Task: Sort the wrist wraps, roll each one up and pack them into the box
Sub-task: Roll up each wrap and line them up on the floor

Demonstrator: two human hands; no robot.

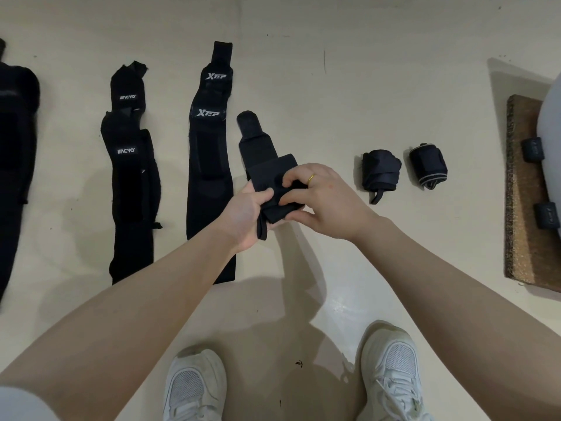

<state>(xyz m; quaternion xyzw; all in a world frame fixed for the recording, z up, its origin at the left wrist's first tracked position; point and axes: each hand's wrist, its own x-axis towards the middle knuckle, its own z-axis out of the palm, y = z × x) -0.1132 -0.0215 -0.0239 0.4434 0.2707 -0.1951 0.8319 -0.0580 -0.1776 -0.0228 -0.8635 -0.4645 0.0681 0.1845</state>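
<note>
Above the pale floor (303, 86), just right of the long Xtep wrap (209, 165) — black wrist wrap (267, 174) held up in both hands, partly rolled at its near end, tabbed far end pointing away. Left hand (246, 220) curled round the rolled end from the Xtep side, thumb pressed across the top. Right hand (318, 199) with a gold ring, fingertips (288, 185) bent and pinching the fold from above, thumb tucked beneath.

Left of the Xtep wrap, laid flat and lengthwise: black wrap with white lettering (130, 177); farther left, another dark wrap (15, 153) cut off by the frame edge. Right of the Xtep wrap, beyond the hands — two rolled wraps side by side, near each other but apart: plain one (379, 173) and striped one (428, 167). Farther right still, brown board (525, 192) at the frame edge, two small dark items (532, 148) on it, too unclear to identify. Nearer than the Xtep wrap, white sneakers (197, 387) at the bottom.
</note>
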